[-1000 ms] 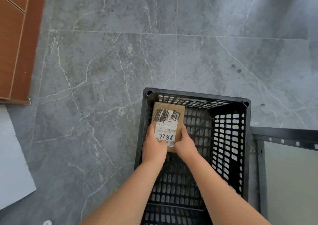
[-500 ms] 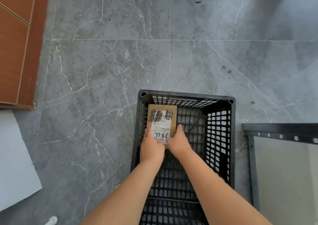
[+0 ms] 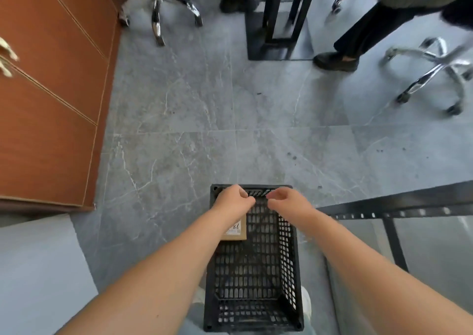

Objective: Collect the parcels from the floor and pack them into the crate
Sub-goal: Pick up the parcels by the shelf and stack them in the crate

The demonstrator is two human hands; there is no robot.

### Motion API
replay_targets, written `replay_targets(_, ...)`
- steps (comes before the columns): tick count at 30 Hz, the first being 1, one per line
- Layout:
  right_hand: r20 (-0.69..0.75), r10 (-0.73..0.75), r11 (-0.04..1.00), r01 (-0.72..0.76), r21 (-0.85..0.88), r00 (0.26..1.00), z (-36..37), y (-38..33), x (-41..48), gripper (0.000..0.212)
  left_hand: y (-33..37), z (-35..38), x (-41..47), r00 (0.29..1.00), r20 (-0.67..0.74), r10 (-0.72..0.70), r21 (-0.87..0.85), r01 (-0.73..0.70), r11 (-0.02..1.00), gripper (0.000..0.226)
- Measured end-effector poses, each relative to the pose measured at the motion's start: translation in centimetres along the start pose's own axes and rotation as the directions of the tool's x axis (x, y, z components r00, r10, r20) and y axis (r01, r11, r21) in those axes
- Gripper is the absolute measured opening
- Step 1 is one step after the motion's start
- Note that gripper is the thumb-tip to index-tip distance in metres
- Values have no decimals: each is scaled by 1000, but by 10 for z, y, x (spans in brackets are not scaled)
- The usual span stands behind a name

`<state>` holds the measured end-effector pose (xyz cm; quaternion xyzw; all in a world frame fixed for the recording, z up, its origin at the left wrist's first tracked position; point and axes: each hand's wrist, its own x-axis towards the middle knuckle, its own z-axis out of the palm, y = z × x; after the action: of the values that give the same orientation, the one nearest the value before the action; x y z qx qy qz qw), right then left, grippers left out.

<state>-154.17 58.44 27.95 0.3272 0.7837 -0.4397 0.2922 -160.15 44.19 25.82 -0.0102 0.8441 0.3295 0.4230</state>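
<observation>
parcel (image 3: 236, 232) is lying flat in the crate (image 3: 288, 245), far-left corner | left hand (image 3: 230, 199) and right hand (image 3: 288, 201) are hovering above the far rim, fingers loosely curled, gripping nothing | tip: going straight up, not bumping that rim

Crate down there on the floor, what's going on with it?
A person stands over the black crate on the grey floor. One cardboard parcel lies inside by its left side, partly hidden by the left forearm. The left hand and right hand hover over the far rim, fingers loosely curled, holding nothing.
</observation>
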Motion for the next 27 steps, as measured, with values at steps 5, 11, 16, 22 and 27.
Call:
replay_targets(5, -148, -93, 995, 98, 28, 985, -74, -79, -125, 33, 92, -70, -108, 988, 38, 153, 146, -157, 977, 38)
replay_targets(11, -310, -166, 986, 158, -51, 936, -144, -120, -275, 40, 195, -125, -233, 891, 114, 440, 233, -455, 859, 45)
replay_targets(16, -483, -163, 981, 195, 17, 860, -179, -115, -374, 37, 251, -118, -321, 766, 143, 626, 272, -639, 720, 39)
replay_targets(22, -569, -101, 973, 201, 115, 816, -181, -61, -465, 35, 269, -60, -407, 658, 306, 688, 310, -752, 582, 46)
replay_targets(27, -669, 14, 956, 185, 226, 743, -168, 16, -546, 30, 262, 12, -477, 610, 404, 682, 351, -791, 500, 37)
